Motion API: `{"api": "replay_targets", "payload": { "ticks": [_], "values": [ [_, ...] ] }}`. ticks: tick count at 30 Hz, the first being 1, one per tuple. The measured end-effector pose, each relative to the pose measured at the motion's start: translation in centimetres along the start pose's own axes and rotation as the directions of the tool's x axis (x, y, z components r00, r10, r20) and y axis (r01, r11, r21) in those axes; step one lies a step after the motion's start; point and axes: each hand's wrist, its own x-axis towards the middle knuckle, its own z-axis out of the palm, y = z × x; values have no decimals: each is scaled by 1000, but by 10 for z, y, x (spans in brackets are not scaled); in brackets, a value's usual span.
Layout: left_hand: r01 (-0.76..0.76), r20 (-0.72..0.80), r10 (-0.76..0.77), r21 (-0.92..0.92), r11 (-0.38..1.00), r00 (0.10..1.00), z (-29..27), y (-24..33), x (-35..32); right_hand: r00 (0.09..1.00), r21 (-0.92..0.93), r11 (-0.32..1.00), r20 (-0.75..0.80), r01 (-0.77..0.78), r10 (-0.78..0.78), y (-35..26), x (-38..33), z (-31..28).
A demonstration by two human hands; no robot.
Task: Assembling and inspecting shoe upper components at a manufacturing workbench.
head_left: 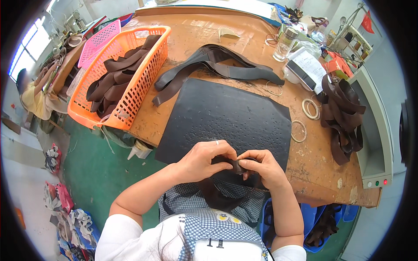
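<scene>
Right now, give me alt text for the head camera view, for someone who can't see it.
A person's left hand and right hand pinch a small dark brown strap piece over a black mat on a worn wooden workbench. An orange basket of brown straps sits at the left.

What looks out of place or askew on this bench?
The orange basket juts over the bench edge at the left, its corner unsupported, so it looks precarious. The black mat lies skewed and overhangs the near edge. Both hands, left and right, pinch a dark strap; nothing is spilled.
</scene>
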Motion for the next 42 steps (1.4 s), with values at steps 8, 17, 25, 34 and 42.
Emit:
{"api": "replay_targets", "payload": {
  "ticks": [8, 17, 25, 34, 42],
  "values": [
    [36, 144, -21, -103, 994, 989, -4, -3, 0, 1000, -131, 991, 29, -5, 9, -1, -1, 7],
    [60, 266, -10, -182, 981, 964, -11, -9, -4, 996, -446, 895, -76, 6, -45, -6, -8, 14],
    [264, 240, -198, -287, 921, 950, -17, 2, -6, 976, -615, 786, -125, 64, -177, -4, -10, 9],
    [255, 134, -241, -100, 962, 961, -13, -12, -13, 977, -568, 814, -74, 123, -200, -2, -8, 14],
    [361, 195, -310, -354, 863, 931, -11, -11, -15, 984, -541, 832, -49, 120, -174, -4, -9, 16]
  ]
}}
